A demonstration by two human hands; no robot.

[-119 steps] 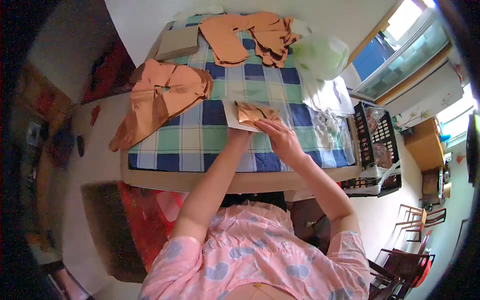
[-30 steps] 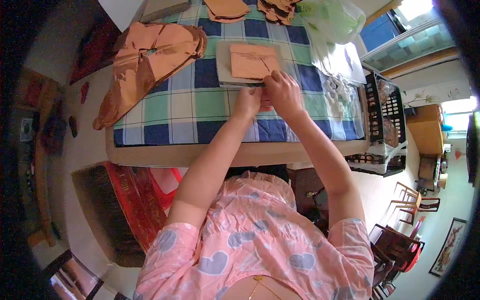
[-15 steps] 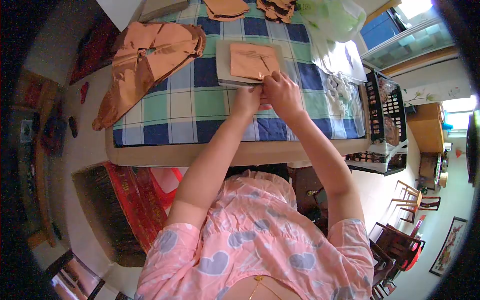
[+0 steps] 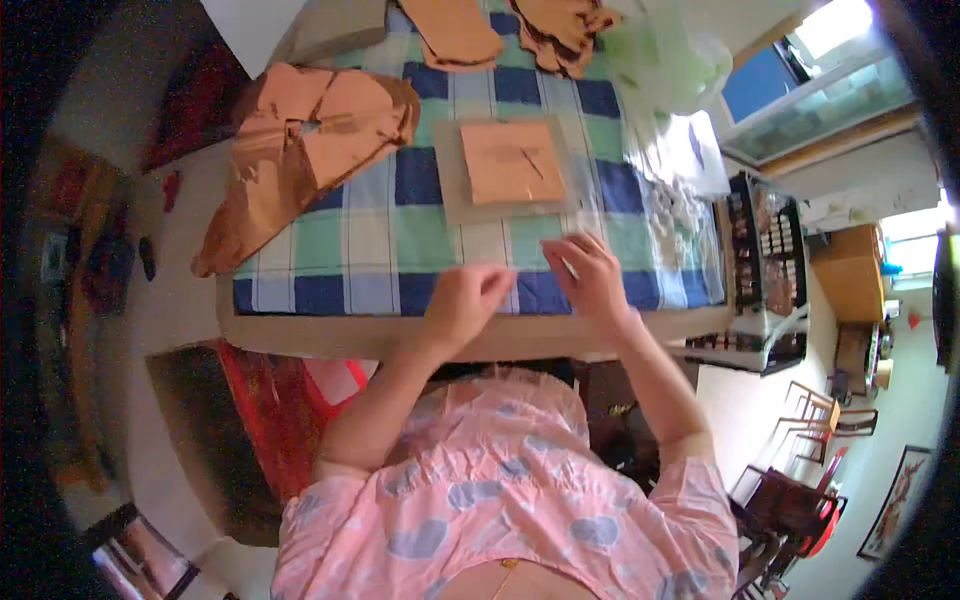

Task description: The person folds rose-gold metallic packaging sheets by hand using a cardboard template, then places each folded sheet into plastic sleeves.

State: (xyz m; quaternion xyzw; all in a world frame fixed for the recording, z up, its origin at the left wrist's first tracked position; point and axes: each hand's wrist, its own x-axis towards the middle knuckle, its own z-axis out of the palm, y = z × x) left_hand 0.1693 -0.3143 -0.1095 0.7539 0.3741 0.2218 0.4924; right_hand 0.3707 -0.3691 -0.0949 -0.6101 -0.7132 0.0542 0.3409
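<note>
A square copper-coloured foil packet [image 4: 512,165] lies flat on a clear plastic sleeve [image 4: 455,200] on the checked tablecloth. Both hands are apart from it, on the side nearer my body. My left hand [image 4: 466,305] is over the table's front edge with its fingers curled together; I cannot make out whether anything is in them. My right hand [image 4: 590,275] hovers just below the packet's right corner. Its thumb and fingers are bent with a gap between them, and no object shows there.
A large crumpled copper foil piece [image 4: 330,125] lies at left. More foil pieces [image 4: 455,35] and a dark-edged foil bundle [image 4: 560,30] are at the back. Clear plastic bags [image 4: 680,60] cover the right side. A black crate [image 4: 765,245] stands beside the table.
Both hands have let go of the sleeve's near edge and drawn back toward my body, moving apart. The packet now lies uncovered by my fingers; the view has shifted slightly.
</note>
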